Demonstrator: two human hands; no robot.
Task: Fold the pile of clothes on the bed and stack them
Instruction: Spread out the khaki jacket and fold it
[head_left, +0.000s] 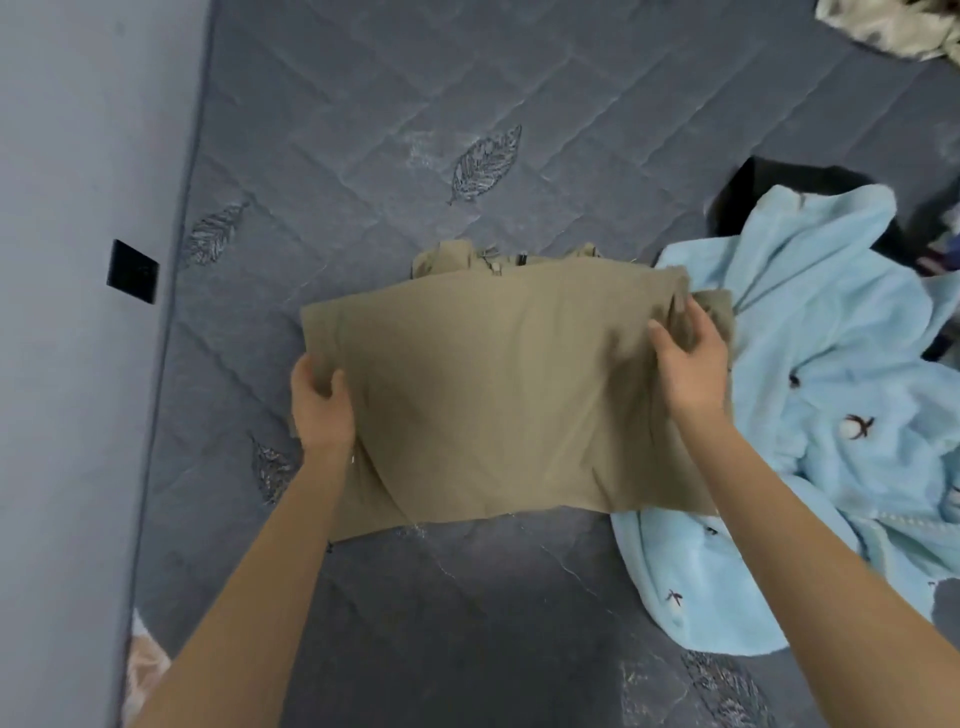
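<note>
A khaki garment (498, 384), probably trousers, is stretched between both hands over the grey quilted mattress (363, 130). Its waistband end with a zip lies on the bed beyond the raised fold. My left hand (319, 402) grips the fabric's left edge, thumb on top. My right hand (688, 358) grips the right edge near the upper corner, fingers curled round the cloth. A fluffy light-blue garment (821, 405) with small embroidered motifs lies crumpled to the right, touching the khaki cloth.
A black garment (753, 192) lies behind the blue one. A beige patterned cloth (883, 26) sits at the far right corner. The wall (67, 312) runs along the bed's left side, with a dark square plate (132, 270) on it.
</note>
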